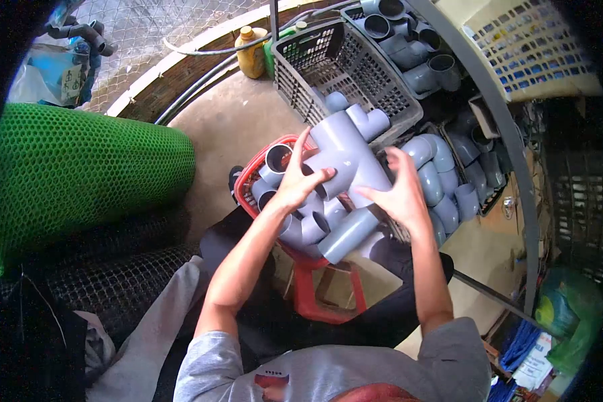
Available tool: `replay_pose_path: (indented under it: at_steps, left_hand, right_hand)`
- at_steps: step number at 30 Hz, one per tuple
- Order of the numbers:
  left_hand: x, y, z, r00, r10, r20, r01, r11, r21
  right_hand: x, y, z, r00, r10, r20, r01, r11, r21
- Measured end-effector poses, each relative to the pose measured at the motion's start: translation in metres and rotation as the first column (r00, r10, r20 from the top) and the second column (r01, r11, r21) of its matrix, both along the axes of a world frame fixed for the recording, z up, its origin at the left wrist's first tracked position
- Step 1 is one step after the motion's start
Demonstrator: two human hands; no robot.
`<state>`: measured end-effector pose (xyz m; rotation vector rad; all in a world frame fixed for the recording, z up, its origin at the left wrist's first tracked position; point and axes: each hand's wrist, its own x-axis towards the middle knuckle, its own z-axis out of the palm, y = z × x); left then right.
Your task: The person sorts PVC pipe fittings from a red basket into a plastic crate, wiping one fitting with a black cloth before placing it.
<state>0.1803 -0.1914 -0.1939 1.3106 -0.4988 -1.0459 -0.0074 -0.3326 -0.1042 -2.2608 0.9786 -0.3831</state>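
Holding grey tee fitting (348, 157) by side branch in left hand (293, 184); with right hand (405, 197) open, thumb against near end. Held between both, above red basket (245, 181) near its right edge, slanting lengthwise far-left to near-right.

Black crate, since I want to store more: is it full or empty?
Part full: the black crate has grey fittings at its near end, bare lattice beyond.
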Motion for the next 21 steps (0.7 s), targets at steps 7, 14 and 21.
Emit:
replay_pose_path:
  at_steps: [7, 14, 21]
  left_hand:
    - [0.029, -0.013, -0.014, 0.975, 0.062, 0.213, -0.036, 0.992, -0.125]
    - [0.056, 0.009, -0.023, 0.920, -0.049, 0.390, 0.045, 0.999, 0.020]
    - [0.058, 0.017, -0.023, 0.826, -0.290, 0.483, 0.263, 0.957, 0.125]
  right_hand:
    - [0.069, -0.081, -0.053, 0.937, 0.350, 0.021, -0.346, 0.915, 0.205]
    - [0.155, -0.243, -0.151, 0.998, -0.040, 0.039, 0.032, 0.982, 0.189]
    - [0.188, -0.309, -0.236, 0.951, 0.000, -0.309, -0.043, 0.990, -0.132]
